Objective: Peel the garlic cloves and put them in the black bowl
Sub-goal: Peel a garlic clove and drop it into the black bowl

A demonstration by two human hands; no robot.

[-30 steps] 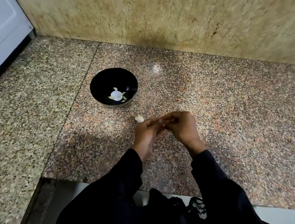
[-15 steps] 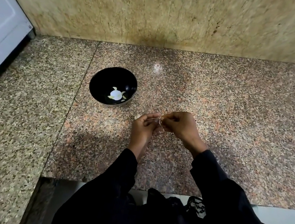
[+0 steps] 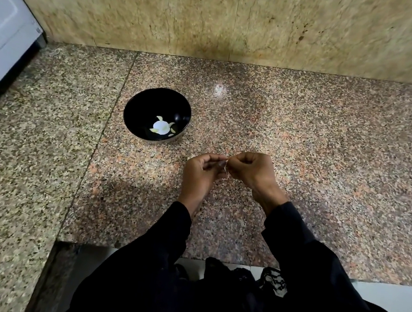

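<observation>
Bare granite counter (image 3: 330,145) stretches right of both hands. The left hand (image 3: 201,172) and right hand (image 3: 251,170), fingers curled, pinch a garlic clove (image 3: 225,164) between them, near-right of the black bowl (image 3: 138,107).

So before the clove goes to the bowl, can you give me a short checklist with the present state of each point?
1. Both hands on the clove: ok. The left hand and right hand meet at their fingertips over the counter, with a pale bit pinched between them.
2. Skin fully off: cannot tell, the fingers hide most of it.
3. Bowl upright: ok.
4. Room in the bowl: ok, only a few pale pieces lie at the bottom.
5. Path to the bowl free: ok, only bare counter lies between.
</observation>
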